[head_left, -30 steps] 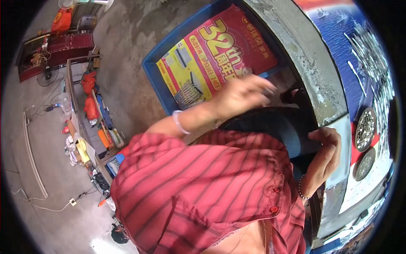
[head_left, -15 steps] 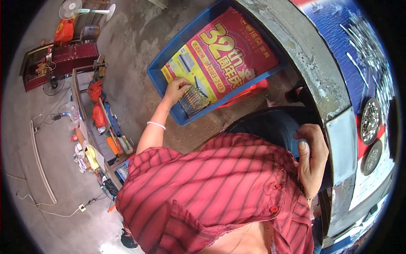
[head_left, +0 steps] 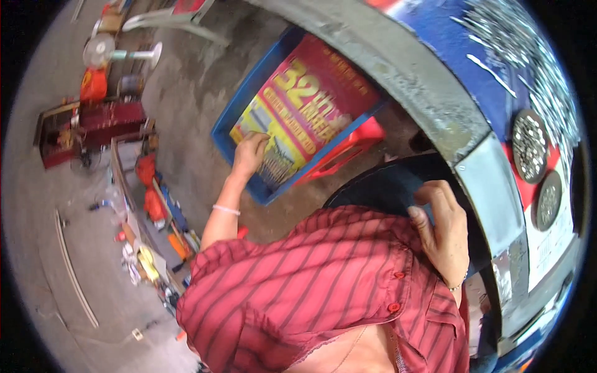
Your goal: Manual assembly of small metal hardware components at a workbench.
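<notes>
My left hand reaches into a blue plastic crate, at its near left end. Its fingers are pinched together beside a row of thin, slender metal-looking pieces; what they hold, if anything, is too small to make out. Under the pieces, a red and yellow printed sheet lines the crate. My right hand hovers by my dark-clad thigh at the bench edge, fingers loosely curved and thumb apart, with nothing visible in it.
A worn bench curves along the right. On it lie many thin silvery rods and two round dishes of small metal parts, the larger dish farther away. A red plastic stool stands beneath the crate. Cluttered shelving stands left.
The whole view has shifted and blurred slightly, so the bench and crate sit differently in it. My left hand stays at the row of pieces, its fingers moved slightly. The right hand keeps its pose.
</notes>
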